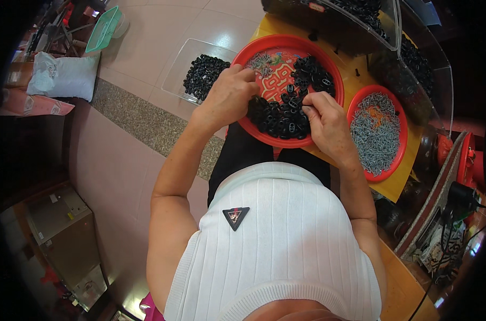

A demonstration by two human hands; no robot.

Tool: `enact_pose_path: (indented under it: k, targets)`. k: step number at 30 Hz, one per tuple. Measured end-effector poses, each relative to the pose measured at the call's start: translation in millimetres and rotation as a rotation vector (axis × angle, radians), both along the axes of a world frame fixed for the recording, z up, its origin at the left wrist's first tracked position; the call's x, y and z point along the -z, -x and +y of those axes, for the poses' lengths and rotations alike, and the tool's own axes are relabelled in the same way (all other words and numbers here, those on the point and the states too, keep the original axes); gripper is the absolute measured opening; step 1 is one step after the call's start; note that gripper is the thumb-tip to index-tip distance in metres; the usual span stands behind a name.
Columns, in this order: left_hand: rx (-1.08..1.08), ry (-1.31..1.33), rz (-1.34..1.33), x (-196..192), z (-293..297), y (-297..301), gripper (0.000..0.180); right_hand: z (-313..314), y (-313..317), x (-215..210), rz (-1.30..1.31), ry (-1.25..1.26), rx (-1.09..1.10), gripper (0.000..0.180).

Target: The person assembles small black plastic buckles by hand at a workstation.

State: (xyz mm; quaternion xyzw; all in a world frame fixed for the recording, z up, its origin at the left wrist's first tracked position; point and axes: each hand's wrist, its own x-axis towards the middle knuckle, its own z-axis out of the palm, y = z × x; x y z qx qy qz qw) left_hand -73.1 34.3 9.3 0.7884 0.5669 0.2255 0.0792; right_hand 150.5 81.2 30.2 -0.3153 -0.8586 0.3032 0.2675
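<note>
A large red round tray (264, 47) rests on my lap and holds a pile of small black plastic parts (280, 115) plus a few small silver screws (263, 61). My left hand (229, 93) rests over the tray's left side, its fingers curled down among the black parts. My right hand (326, 120) sits at the tray's right edge, fingertips pinched on one small black part. Whether the left hand holds a piece is hidden by its fingers.
A smaller red tray (398, 155) full of silver screws lies to the right on a yellow board (360, 80). A clear box of black parts (203, 75) sits on the tiled floor. Clear bins of black parts (371, 16) stand ahead. A white sack (63, 75) lies left.
</note>
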Motion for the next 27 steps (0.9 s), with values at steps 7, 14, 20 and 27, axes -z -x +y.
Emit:
enact_pose_path:
  k: [7, 14, 20, 27]
  targets:
    - [0.163, 0.225, 0.112, -3.8, 13.8, -7.2, 0.016, -7.5, 0.5, 5.5, 0.029, 0.034, -0.047, 0.01]
    - [0.093, 0.304, 0.252, -6.4, 14.3, -24.8, 0.009, -12.9, 4.3, 8.6, 0.056, 0.023, -0.064, 0.014]
    - [0.106, 0.223, 0.291, 6.3, 11.6, -26.3, 0.008, -15.5, 1.9, 6.6, 0.091, 0.11, -0.05, 0.011]
    - [0.129, -0.001, 0.397, 11.5, 6.5, -25.7, 0.012, -14.4, -3.9, 11.5, 0.224, 0.49, 0.094, 0.01]
